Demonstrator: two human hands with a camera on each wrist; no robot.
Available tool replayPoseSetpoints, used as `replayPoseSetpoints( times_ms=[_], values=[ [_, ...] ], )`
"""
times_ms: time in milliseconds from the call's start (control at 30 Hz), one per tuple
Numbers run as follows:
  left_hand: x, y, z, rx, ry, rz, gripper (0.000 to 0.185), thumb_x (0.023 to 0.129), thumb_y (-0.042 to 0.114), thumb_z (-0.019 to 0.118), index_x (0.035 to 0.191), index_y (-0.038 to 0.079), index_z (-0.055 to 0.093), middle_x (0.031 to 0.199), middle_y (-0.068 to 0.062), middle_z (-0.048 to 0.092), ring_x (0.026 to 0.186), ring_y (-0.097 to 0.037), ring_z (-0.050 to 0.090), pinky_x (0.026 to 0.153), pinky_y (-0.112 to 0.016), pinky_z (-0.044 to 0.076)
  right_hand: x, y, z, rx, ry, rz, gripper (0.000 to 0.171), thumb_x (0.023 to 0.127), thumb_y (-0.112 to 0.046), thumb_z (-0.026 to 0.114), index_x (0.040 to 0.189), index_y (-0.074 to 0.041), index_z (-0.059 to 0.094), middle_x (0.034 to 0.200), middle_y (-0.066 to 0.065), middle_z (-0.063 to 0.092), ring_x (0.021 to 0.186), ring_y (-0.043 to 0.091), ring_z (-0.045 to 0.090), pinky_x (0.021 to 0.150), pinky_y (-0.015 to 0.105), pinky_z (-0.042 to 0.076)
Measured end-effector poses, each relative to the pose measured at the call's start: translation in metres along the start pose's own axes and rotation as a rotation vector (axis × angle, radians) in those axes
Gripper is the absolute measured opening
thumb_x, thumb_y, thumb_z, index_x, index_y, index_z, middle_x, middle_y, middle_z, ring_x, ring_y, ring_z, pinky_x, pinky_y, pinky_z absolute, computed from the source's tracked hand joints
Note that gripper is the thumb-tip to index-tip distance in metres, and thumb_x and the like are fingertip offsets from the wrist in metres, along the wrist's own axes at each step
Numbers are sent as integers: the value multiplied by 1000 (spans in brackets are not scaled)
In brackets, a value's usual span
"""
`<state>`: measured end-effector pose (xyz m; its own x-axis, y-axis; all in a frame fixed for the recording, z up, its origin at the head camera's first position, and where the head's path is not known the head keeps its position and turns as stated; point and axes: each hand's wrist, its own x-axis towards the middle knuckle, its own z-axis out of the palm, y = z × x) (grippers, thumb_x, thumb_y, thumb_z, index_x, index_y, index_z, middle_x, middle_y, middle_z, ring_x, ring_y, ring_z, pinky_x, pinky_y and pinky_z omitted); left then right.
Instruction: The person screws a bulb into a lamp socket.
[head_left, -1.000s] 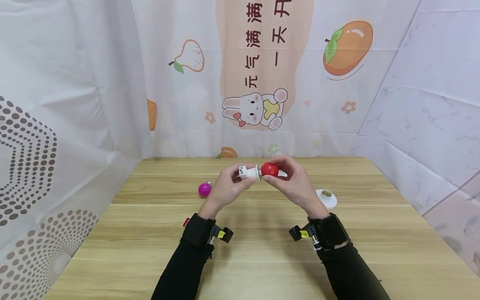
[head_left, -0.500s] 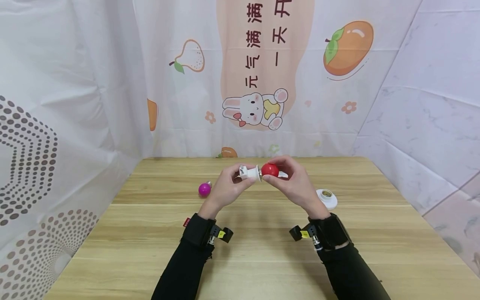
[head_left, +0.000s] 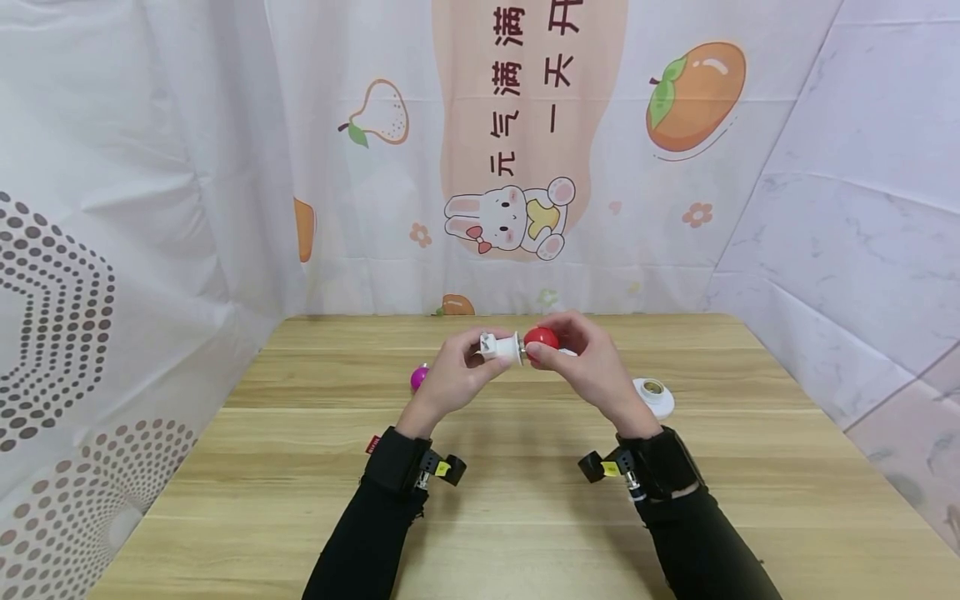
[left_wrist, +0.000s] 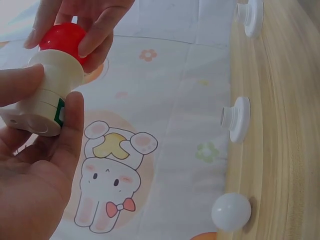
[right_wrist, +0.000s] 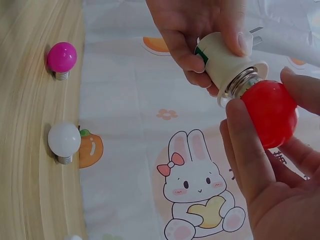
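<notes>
In the head view my left hand point(head_left: 459, 368) grips a white plug-in lamp socket point(head_left: 501, 347) by its body, over the far half of the table. My right hand point(head_left: 588, 363) holds a red light bulb point(head_left: 542, 337) between thumb and fingers. In the right wrist view the red bulb's metal screw base point(right_wrist: 245, 82) sits at the socket mouth, with part of its thread showing outside. Two metal prongs point(right_wrist: 256, 36) stick out from the socket's other end. The left wrist view shows my left thumb and fingers around the socket body.
A purple bulb point(head_left: 419, 379) lies on the wooden table point(head_left: 510, 517) beside my left wrist. A white bulb point(right_wrist: 65, 139) lies near it. A round white socket base point(head_left: 656, 400) stands by my right wrist, and another socket base point(left_wrist: 240, 119) is farther along. A printed curtain hangs behind.
The right thumb and fingers have shifted on the red bulb, covering more of its front. The purple bulb now shows slightly farther right, partly behind the left wrist. The left hand has hardly moved.
</notes>
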<state>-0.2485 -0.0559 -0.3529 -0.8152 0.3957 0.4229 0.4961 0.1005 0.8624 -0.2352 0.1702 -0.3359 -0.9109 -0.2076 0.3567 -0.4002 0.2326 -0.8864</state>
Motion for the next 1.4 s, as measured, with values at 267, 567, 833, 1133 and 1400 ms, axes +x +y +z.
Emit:
replayPoseSetpoints(
  times_ms=[267, 567, 833, 1133, 1400],
  values=[
    [1, -2, 2, 20, -6, 3, 33, 95, 7, 70, 127, -1, 66, 115, -15, 67, 94, -20, 61, 82, -28, 54, -1, -1, 1, 84, 7, 90, 41, 90, -35, 80, 120, -11, 68, 110, 13, 68, 95, 29, 70, 83, 36, 61],
    [1, -4, 3, 73, -27, 27, 32, 95, 6, 70, 126, 0, 66, 112, -12, 66, 92, -20, 60, 80, -29, 55, 2, -1, 2, 112, 5, 215, 49, 88, -42, 80, 118, -5, 66, 112, 17, 67, 99, 32, 69, 80, 39, 61],
    [2, -5, 3, 106, -32, 24, 32, 95, 6, 69, 126, 1, 66, 113, -9, 65, 96, -21, 62, 86, -39, 57, 4, -2, 3, 116, 3, 280, 54, 90, -42, 78, 118, 3, 64, 116, 20, 63, 103, 32, 65, 80, 38, 61],
    [1, -4, 2, 68, 5, -28, 35, 95, 10, 71, 128, 2, 66, 116, -14, 66, 96, -22, 62, 86, -35, 55, 2, -5, 2, 137, -57, 251, 56, 96, -40, 71, 130, 2, 58, 123, 22, 61, 103, 37, 68, 83, 39, 60],
    [0, -3, 0, 33, 12, -47, 36, 94, 7, 71, 128, -1, 65, 118, -16, 65, 101, -24, 62, 91, -34, 55, 0, -3, -8, 16, -109, 93, 56, 96, -29, 71, 144, -8, 51, 135, 16, 60, 117, 32, 63, 90, 37, 58]
  ],
)
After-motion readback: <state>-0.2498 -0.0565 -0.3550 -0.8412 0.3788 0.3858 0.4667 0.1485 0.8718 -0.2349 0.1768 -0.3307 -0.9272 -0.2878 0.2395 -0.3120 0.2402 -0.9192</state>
